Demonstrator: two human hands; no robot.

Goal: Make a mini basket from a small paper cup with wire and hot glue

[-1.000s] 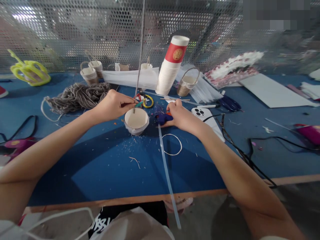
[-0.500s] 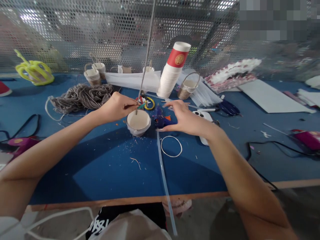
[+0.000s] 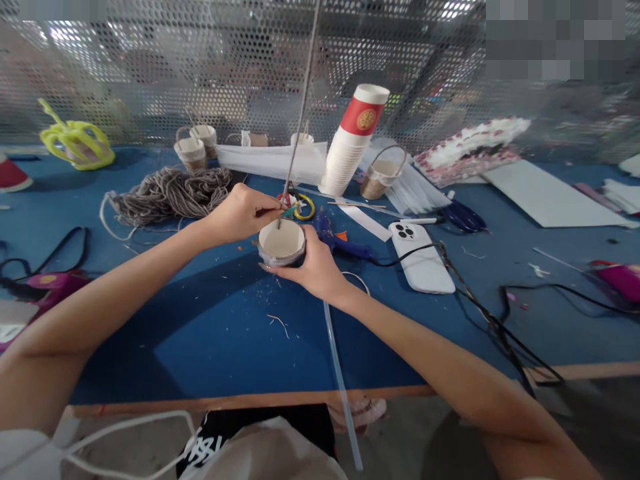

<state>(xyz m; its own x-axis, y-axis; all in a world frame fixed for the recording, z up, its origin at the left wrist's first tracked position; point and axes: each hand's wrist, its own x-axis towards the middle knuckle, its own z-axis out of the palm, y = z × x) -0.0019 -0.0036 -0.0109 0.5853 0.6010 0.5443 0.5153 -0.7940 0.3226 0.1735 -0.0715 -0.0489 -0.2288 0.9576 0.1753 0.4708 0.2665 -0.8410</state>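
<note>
My right hand [image 3: 317,267] is wrapped around the near right side of a small paper cup [image 3: 281,241] with a pale covering on its outside, thumb and fingers against the wall. A grey cord [image 3: 300,113] runs from the top of the view down to the inside of the cup's rim. My left hand [image 3: 243,212] is closed in a pinch at the cord just above the rim. By those fingertips shows a small teal piece [image 3: 289,212]; whether it is held I cannot tell. Just right of the cup lies a blue glue gun [image 3: 350,247].
Grey yarn [image 3: 175,193] lies left, with a stack of paper cups [image 3: 347,153] behind. Scissors with a yellow handle [image 3: 306,207] are beyond the cup. A white phone [image 3: 423,263] and black cable [image 3: 465,287] lie right. A clear glue stick [image 3: 340,380] overhangs the table edge.
My right hand has moved left from over the glue gun and closed around the cup, uncovering the glue gun and phone. My left hand keeps its pinch at the cord.
</note>
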